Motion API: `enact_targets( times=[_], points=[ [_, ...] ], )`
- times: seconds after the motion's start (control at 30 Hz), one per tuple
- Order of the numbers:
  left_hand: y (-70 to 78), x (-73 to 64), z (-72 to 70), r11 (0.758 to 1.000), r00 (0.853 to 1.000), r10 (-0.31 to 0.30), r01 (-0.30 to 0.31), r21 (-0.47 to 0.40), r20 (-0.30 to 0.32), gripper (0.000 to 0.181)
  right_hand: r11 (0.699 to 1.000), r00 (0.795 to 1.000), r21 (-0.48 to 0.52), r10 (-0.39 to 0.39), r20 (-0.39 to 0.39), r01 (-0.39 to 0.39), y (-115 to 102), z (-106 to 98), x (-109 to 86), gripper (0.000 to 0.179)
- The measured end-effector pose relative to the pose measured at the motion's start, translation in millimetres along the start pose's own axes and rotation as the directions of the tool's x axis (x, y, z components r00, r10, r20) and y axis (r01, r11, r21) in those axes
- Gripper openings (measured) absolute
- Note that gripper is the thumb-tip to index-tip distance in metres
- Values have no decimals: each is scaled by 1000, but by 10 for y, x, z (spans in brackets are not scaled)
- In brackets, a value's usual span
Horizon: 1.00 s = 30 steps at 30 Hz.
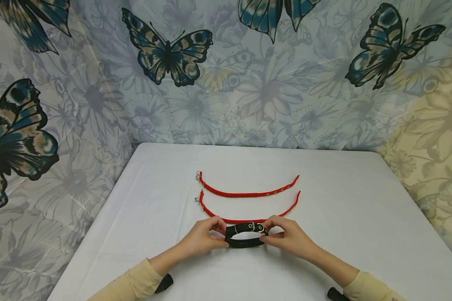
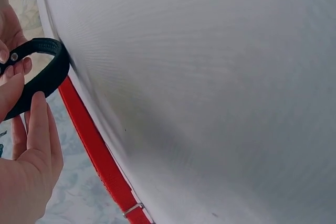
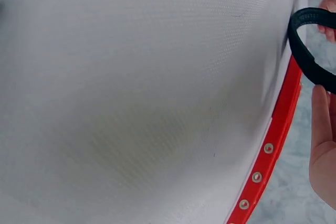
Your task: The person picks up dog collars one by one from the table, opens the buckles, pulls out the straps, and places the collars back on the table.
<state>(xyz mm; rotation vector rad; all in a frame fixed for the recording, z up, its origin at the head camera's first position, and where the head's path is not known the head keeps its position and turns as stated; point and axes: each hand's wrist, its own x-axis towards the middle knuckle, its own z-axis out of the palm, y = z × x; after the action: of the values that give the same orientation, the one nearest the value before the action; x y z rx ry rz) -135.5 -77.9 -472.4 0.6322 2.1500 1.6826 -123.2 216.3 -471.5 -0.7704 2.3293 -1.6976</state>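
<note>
Between both hands is a black collar (image 1: pixel 245 243), bent round into a loop with its silver buckle on the far side. My left hand (image 1: pixel 203 239) pinches the loop's left end between thumb and fingers. On the opposite end, my right hand (image 1: pixel 291 237) pinches it the same way. The left wrist view shows the black collar (image 2: pixel 55 72) with a metal eyelet near the other hand. Just beyond the hands lies a red collar (image 1: pixel 245 221), curved, partly hidden behind fingers and the black loop. Its eyelets show in the right wrist view on the red strap (image 3: pixel 281 114).
A second red collar (image 1: pixel 245 195) lies farther back, its buckle to the left and eyelets to the right. The white table (image 1: pixel 154 188) reaches back to a wall (image 1: pixel 226 104) with butterflies and flowers.
</note>
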Motion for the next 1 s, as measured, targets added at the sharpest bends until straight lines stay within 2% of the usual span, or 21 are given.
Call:
enact_targets(
  times=[0.27, 0.6, 1.0],
  points=[
    [43, 6, -18, 999, 1000, -4, 4, 41, 9, 32, 1000, 1000, -19, 1, 11, -1, 14, 7, -10, 19],
    [154, 51, -74, 1000, 1000, 9, -9, 28, 17, 31, 998, 1000, -56, -9, 15, 10, 5, -4, 9, 18],
    [124, 34, -78, 998, 999, 40, -42, 51, 35, 31, 998, 1000, -54, -8, 0, 8, -41, 8, 10, 19]
  ],
)
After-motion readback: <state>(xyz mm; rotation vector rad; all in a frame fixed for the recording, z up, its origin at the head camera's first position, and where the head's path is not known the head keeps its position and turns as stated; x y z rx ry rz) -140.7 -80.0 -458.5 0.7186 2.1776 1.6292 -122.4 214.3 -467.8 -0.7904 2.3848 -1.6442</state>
